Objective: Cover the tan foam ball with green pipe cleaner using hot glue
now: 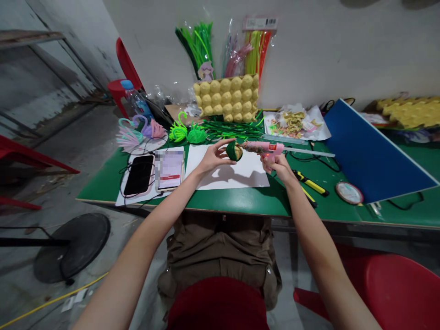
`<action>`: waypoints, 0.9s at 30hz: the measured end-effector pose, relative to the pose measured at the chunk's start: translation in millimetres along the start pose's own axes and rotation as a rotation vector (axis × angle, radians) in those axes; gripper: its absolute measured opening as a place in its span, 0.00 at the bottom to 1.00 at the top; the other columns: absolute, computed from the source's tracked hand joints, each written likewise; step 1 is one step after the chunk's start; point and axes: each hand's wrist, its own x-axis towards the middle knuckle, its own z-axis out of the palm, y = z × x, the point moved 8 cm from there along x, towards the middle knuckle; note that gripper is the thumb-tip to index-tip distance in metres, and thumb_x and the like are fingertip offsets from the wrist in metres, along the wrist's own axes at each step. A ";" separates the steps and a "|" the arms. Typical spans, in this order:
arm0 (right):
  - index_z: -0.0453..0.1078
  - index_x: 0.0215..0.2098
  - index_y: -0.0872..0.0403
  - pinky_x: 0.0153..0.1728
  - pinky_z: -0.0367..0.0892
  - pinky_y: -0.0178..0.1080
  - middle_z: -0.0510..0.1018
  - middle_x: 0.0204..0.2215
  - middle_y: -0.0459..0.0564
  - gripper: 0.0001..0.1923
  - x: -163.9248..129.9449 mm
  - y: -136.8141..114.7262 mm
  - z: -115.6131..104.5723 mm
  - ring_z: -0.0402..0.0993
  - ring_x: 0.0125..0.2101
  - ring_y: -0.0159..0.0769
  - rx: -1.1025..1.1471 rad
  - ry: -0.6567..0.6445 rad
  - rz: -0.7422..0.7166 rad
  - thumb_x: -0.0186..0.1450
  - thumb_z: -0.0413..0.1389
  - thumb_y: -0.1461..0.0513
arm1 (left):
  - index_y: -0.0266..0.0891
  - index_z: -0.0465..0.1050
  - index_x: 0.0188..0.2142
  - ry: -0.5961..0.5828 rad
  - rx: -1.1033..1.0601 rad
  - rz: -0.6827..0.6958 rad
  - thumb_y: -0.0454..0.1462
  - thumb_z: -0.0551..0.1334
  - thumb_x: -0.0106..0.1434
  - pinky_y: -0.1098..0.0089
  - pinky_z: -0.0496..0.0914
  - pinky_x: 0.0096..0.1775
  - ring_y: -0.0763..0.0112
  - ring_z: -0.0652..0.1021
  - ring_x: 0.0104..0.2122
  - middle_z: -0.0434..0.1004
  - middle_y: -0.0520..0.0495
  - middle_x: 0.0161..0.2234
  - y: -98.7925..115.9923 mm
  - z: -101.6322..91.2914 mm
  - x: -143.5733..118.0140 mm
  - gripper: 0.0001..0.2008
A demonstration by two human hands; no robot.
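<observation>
A small green ball [234, 151] is gripped by the left hand [215, 158]; a pink glue gun [266, 148] is clasped by the right hand [279, 167], its nozzle touching the ball, above white paper [240, 176] on the counter [240, 201]

We are seeing open room over the white paper sheet [237, 176] and the bare green table [240, 201] edge in front of it. To the left, two phones [139, 174] and their cables are blocking the surface. Ahead, green pipe cleaners [227, 128] and a yellow egg tray [227, 98] are closing the way. To the right, a yellow cutter [311, 183] and a tilted blue board [371, 160] are obstructing passage.
</observation>
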 end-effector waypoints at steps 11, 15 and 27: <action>0.61 0.24 0.49 0.20 0.49 0.38 0.60 0.10 0.39 0.22 -1.6 -13.1 0.9 0.54 0.14 0.30 0.049 0.038 -0.023 0.57 0.58 0.42 | 0.44 0.77 0.56 -0.033 0.006 0.011 0.41 0.82 0.38 0.57 0.75 0.56 0.54 0.79 0.54 0.77 0.41 0.57 -0.9 1.7 0.6 0.43; 0.61 0.23 0.48 0.20 0.50 0.39 0.59 0.10 0.39 0.22 -2.1 -16.7 0.9 0.54 0.14 0.30 0.039 0.049 -0.024 0.57 0.58 0.41 | 0.43 0.76 0.56 -0.033 0.001 0.016 0.41 0.82 0.38 0.58 0.75 0.55 0.53 0.78 0.55 0.77 0.41 0.56 -1.9 1.2 0.8 0.43; 0.60 0.17 0.49 0.21 0.50 0.38 0.59 0.09 0.41 0.25 -1.7 -16.8 0.8 0.55 0.14 0.29 0.062 0.039 -0.034 0.58 0.59 0.42 | 0.45 0.77 0.53 -0.046 -0.003 0.092 0.42 0.82 0.38 0.61 0.76 0.53 0.57 0.80 0.51 0.79 0.43 0.53 -2.0 0.7 2.5 0.40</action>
